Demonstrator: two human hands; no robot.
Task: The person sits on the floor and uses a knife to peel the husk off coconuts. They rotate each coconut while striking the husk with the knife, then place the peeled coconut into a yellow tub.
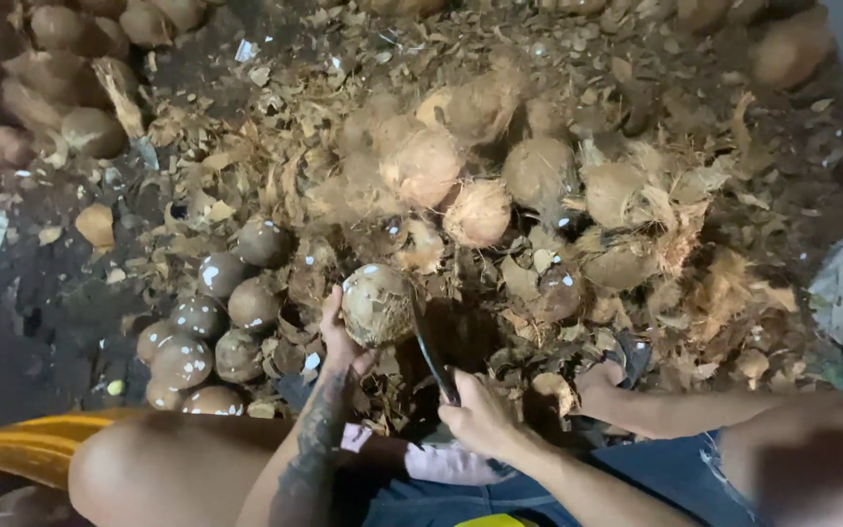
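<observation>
The left hand cups a peeled coconut from its left side, grip closed around it, above the husk-strewn floor. Just right and nearer, the right hand clenches a dark curved blade, its long axis running up toward the coconut's right flank.

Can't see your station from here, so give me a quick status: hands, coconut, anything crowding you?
Left hand holds the coconut. Right hand grips the blade beside it. Peeled coconuts left, husk scraps all around.
</observation>
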